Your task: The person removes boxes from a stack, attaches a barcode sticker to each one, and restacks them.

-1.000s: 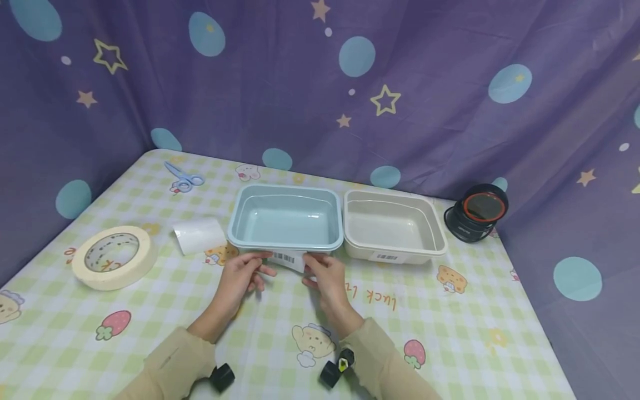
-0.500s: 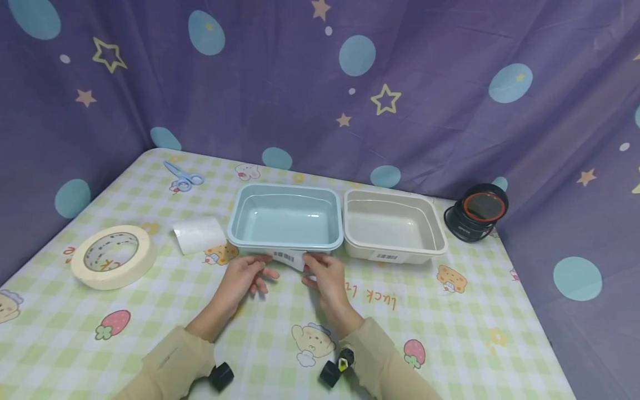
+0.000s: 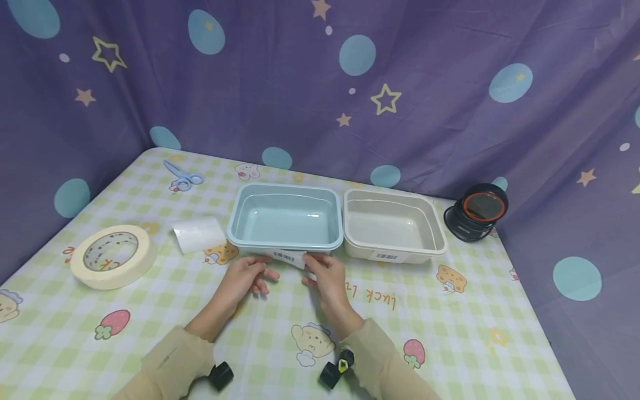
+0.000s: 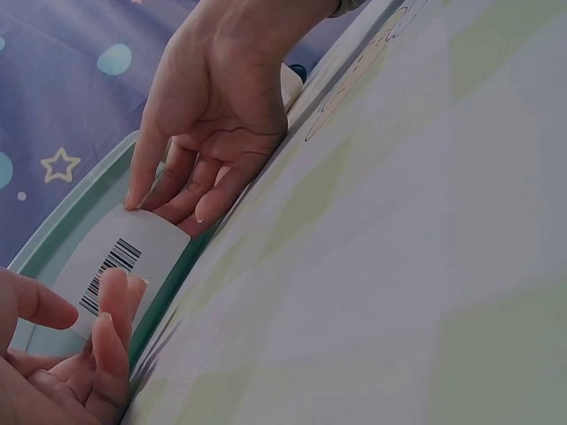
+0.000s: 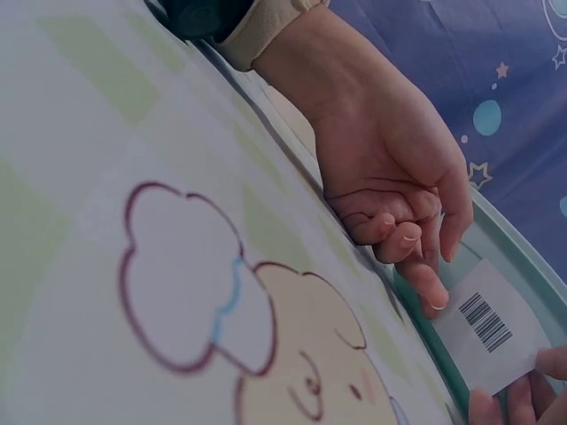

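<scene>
At the frame's centre, the left hand (image 3: 248,276) and right hand (image 3: 324,271) each pinch an end of the barcode label (image 3: 289,257), apparently pressing it flat onto the near wall of the blue tub (image 3: 285,243) standing on the bench (image 3: 450,333).

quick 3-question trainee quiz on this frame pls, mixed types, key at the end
1. True or false: the barcode label sits on the near wall of the blue tub.
2. Which lies nearest the tape roll? A) the scissors B) the white sheet C) the black device
3. Fill in: both hands, left and right, meet the ____.

Key: 1 true; 2 B; 3 label.
</scene>
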Tool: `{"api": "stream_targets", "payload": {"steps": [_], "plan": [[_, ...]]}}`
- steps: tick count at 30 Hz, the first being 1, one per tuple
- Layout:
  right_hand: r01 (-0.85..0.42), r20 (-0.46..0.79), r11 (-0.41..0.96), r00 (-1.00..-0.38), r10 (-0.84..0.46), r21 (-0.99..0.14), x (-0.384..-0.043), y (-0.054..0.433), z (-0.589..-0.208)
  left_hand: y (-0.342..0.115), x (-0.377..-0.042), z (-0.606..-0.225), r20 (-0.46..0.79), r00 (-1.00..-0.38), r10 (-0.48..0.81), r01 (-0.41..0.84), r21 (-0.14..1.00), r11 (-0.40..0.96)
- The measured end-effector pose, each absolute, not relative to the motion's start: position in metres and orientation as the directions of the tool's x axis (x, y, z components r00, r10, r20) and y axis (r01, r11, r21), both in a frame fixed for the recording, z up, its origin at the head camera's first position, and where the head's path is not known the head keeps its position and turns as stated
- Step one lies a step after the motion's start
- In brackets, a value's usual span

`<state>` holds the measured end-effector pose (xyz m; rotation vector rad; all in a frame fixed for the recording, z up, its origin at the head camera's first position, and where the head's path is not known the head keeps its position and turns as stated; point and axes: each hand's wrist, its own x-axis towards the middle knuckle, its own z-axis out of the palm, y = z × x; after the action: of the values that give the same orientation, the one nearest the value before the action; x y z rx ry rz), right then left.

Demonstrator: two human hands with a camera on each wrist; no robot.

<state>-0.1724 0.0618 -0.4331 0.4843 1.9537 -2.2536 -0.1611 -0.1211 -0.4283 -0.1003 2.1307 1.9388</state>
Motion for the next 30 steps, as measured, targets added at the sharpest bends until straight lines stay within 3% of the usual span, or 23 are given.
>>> {"api": "stream_targets", "payload": {"steps": [18,30], "plan": [[0.25,-0.272,-0.153,-0.951,0.144,-0.956,-0.1684,0.0619,-0.4331,-0.1224,-0.1596,-0.4292,-0.169,-0.977,0.131,-0.157,0.983,0.094],[0.237,-0.26,-0.165,-0.956,0.133,-0.957,-0.1684,0.0621,-0.4346,-0.1229,-0.1606,-0.4331,-0.099,-0.971,0.216,-0.086,0.994,0.069]]}}
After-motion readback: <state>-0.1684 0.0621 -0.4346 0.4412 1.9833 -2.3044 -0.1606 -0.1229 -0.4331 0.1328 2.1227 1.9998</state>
